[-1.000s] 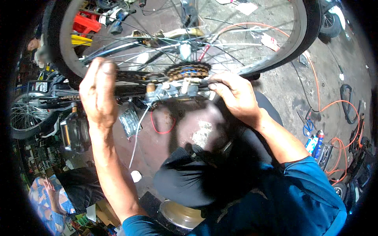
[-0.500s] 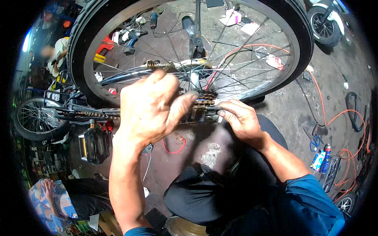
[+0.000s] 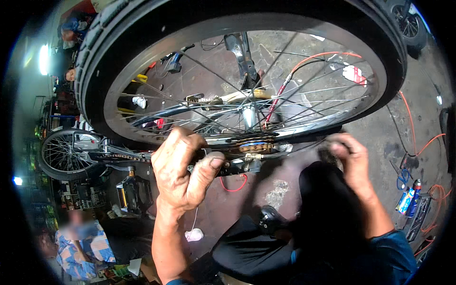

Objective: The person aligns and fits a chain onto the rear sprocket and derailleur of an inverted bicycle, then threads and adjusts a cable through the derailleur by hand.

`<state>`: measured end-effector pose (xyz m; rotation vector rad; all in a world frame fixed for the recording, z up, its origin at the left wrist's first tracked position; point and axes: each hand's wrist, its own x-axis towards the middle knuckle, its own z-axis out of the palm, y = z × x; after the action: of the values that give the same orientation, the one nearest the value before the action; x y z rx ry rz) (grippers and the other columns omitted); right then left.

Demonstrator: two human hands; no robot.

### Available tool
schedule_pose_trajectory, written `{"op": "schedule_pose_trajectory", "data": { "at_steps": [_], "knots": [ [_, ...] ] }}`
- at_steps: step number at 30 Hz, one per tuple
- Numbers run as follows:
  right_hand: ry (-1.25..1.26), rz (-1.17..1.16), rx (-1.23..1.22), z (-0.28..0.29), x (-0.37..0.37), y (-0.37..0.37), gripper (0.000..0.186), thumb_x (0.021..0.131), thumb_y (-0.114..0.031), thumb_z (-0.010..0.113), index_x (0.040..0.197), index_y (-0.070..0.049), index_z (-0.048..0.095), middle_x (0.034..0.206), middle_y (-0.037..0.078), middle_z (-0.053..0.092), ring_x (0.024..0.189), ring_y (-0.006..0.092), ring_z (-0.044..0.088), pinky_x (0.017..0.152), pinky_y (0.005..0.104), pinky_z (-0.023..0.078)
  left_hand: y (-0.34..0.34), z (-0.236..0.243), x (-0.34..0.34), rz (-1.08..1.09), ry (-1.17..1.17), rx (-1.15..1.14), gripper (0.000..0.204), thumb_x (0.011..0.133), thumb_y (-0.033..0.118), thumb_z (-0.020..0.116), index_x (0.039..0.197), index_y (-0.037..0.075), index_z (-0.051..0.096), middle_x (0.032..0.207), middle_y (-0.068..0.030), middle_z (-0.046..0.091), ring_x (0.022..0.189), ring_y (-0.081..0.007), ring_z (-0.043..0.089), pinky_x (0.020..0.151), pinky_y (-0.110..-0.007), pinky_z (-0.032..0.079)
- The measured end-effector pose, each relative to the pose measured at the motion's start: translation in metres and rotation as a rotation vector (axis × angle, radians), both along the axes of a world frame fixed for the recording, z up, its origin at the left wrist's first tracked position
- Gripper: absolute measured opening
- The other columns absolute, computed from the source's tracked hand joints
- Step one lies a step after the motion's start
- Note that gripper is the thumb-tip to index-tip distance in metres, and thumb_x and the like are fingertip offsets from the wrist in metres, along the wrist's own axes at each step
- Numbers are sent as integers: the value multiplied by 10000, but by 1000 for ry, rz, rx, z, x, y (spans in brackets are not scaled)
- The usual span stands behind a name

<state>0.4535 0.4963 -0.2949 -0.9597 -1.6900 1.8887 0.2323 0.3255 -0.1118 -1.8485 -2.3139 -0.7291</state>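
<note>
This is a repair workshop: a spoked bicycle wheel point(image 3: 249, 116) with greasy sprockets point(image 3: 256, 146) stands over a stained floor point(image 3: 279, 194) strewn with a blue power tool point(image 3: 174, 64), scissors point(image 3: 403, 180), a blue can point(image 3: 413, 200) and an orange hose or cable point(image 3: 409, 118).

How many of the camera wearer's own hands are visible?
2: the left hand, just left of the bicycle's rear sprockets, and the right hand, to their right.

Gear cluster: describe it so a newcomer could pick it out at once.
Find the big bicycle wheel up top, then the silver hub at its middle. Just below, between the left hand and right hand, sits the gear cluster: stacked, brownish toothed rings, set apart from neighbouring parts by a blue streak.
</note>
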Motion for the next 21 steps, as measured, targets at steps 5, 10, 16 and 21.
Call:
{"op": "schedule_pose_trajectory", "data": {
  "at_steps": [5, 10, 16, 21],
  "knots": [
    [-347, -121, 36, -109, 78, 49, 328, 857, -174, 589, 1128, 10, 565, 1077, 134, 612, 1002, 208, 558, 898, 314, 410, 16, -3, 6, -10, -6, 11, 297, 750, 269, 673, 779, -13, 582, 672, -112, 536, 556, -245, 520, 519, -313, 416],
    [-1047, 11, 344, -197, 122, 71, 653, 834, -335, 609, 1338, 5, 373, 1370, 252, 359, 1264, 390, 349, 1046, 420, 297, 8, -6, 0, 34, 19, 57, 318, 784, 301, 610, 766, -15, 571, 678, -121, 545, 567, -239, 521, 532, -309, 417],
    [-1262, -48, 248, -293, 157, 93, 880, 811, -640, 469, 1394, -15, 259, 1440, 237, 237, 1315, 406, 255, 1042, 535, 249, 5, -9, 4, 84, 1, 77, 334, 765, 305, 607, 743, -26, 575, 666, -125, 552, 574, -219, 518, 536, -295, 408],
    [-1457, -78, 96, -333, 149, 92, 1063, 712, -698, 556, 1429, -45, 119, 1487, 192, 126, 1366, 368, 133, 985, 662, 226, -4, -11, 15, 180, -16, 64, 263, 748, 265, 628, 726, 5, 595, 698, -92, 601, 597, -193, 539, 571, -298, 430]
  ]
}}
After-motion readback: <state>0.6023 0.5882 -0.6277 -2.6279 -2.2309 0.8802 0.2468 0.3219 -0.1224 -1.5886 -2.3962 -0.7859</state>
